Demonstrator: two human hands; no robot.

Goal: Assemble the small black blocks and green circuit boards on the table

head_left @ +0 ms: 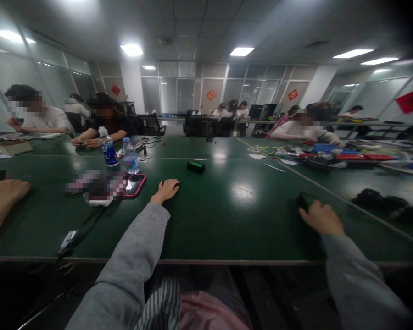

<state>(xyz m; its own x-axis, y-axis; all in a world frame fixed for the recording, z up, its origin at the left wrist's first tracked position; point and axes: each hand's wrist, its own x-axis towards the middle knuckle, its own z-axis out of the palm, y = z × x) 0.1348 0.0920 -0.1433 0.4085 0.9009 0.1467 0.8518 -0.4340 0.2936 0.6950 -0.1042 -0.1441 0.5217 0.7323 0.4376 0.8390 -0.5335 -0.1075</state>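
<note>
My left hand (165, 190) lies palm down on the green table (227, 233), fingers stretched out and nothing in them. Beyond it, to the right, sits a small black box with a lit green face (196, 166). Far to the right, my right hand (322, 217) is closed round the near side of a dark, blocky box (306, 200). Its fingertips are partly hidden, and the box is too dim to tell its kind.
Left of my left hand are a red-edged phone (135, 185), a water bottle (130, 158) and a blue-labelled bottle (108, 149). Another person's hand (11, 190) rests at far left. A pen (274, 168), tangled cables (266, 150) and black objects (378, 200) lie rightward.
</note>
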